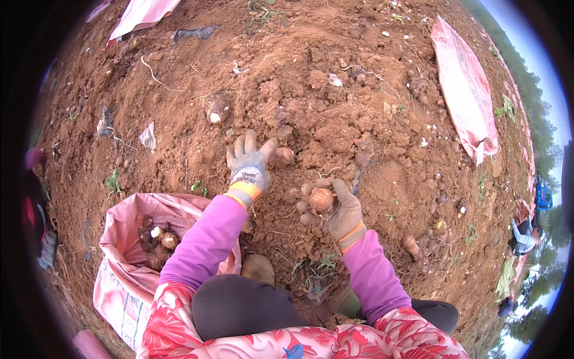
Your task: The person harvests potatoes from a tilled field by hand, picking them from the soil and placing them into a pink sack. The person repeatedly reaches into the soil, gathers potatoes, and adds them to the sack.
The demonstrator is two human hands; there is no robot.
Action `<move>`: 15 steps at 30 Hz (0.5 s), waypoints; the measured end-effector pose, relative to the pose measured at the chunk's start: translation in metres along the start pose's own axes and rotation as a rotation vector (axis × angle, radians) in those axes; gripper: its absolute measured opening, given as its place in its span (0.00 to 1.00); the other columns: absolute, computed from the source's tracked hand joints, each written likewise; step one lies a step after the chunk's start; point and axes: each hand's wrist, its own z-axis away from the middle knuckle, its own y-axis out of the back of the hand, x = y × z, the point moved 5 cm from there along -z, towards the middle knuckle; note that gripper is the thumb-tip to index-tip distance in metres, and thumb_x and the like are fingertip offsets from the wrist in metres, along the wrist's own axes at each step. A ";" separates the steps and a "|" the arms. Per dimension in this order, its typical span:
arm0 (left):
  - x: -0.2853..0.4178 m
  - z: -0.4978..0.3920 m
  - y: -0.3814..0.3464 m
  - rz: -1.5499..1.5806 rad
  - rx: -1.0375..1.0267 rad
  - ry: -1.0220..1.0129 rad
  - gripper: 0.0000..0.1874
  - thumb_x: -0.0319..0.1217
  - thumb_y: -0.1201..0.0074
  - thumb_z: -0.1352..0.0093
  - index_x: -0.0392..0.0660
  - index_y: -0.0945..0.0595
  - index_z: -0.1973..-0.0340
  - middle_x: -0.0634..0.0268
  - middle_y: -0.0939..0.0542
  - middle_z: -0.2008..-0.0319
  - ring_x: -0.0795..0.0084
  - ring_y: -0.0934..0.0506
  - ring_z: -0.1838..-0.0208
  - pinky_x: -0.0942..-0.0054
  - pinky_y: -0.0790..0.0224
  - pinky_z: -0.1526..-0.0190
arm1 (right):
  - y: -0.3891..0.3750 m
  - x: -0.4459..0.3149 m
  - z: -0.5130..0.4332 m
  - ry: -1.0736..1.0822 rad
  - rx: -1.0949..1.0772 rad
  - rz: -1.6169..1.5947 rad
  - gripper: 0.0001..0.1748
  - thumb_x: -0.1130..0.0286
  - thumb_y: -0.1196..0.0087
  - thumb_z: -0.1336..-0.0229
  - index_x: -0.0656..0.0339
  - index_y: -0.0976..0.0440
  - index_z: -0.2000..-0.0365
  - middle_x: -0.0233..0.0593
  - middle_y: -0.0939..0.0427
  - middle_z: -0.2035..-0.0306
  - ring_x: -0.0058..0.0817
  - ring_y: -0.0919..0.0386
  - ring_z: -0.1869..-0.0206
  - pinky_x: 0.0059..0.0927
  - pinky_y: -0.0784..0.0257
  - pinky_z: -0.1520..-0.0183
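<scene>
My right hand point(334, 208), in a soiled work glove, is closed around a round brown taro-like corm point(321, 199), its face turned up. My left hand point(250, 157), in a grey glove with an orange and yellow cuff, is spread palm down over the reddish soil. Just right of its fingertips lies another soil-covered corm point(281, 157); whether they touch is hard to tell. A larger corm with a white cut end point(218, 109) rests on the soil beyond the left hand. At my left, an open pink woven sack point(116, 242) holds several dirty corms point(169, 240).
A flat pink woven sack point(466, 89) lies at the upper right, and part of another point(143, 15) at the upper left. More corms point(410, 246) are scattered on the right. Other people point(523, 238) are at the far right, and one is partly visible at the left edge point(38, 215).
</scene>
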 end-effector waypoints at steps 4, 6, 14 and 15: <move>-0.004 -0.032 -0.036 0.331 -0.542 0.055 0.37 0.39 0.31 0.38 0.70 0.27 0.33 0.53 0.30 0.29 0.46 0.26 0.32 0.51 0.32 0.34 | 0.014 -0.005 -0.032 -0.130 0.205 0.327 0.22 0.51 0.45 0.30 0.59 0.25 0.50 0.45 0.19 0.56 0.38 0.16 0.58 0.40 0.17 0.58; -0.005 -0.042 -0.047 0.528 -0.596 0.139 0.37 0.36 0.30 0.39 0.65 0.26 0.34 0.55 0.26 0.32 0.52 0.24 0.35 0.56 0.30 0.35 | 0.022 -0.018 -0.056 0.028 0.230 0.590 0.19 0.63 0.37 0.35 0.60 0.25 0.48 0.40 0.19 0.54 0.32 0.18 0.53 0.36 0.19 0.51; 0.014 0.039 -0.084 1.865 -0.472 0.629 0.25 0.21 0.32 0.40 0.37 0.22 0.48 0.59 0.15 0.58 0.70 0.16 0.62 0.70 0.21 0.62 | -0.002 -0.025 -0.089 0.085 0.093 0.910 0.32 0.84 0.38 0.49 0.60 0.27 0.41 0.43 0.20 0.49 0.31 0.19 0.50 0.32 0.20 0.47; 0.006 0.054 -0.086 1.921 -0.270 0.724 0.19 0.20 0.35 0.38 0.37 0.21 0.52 0.60 0.14 0.62 0.72 0.17 0.66 0.71 0.23 0.67 | -0.013 -0.028 -0.079 0.159 0.257 0.846 0.31 0.83 0.38 0.48 0.60 0.27 0.41 0.43 0.20 0.49 0.31 0.19 0.51 0.34 0.19 0.47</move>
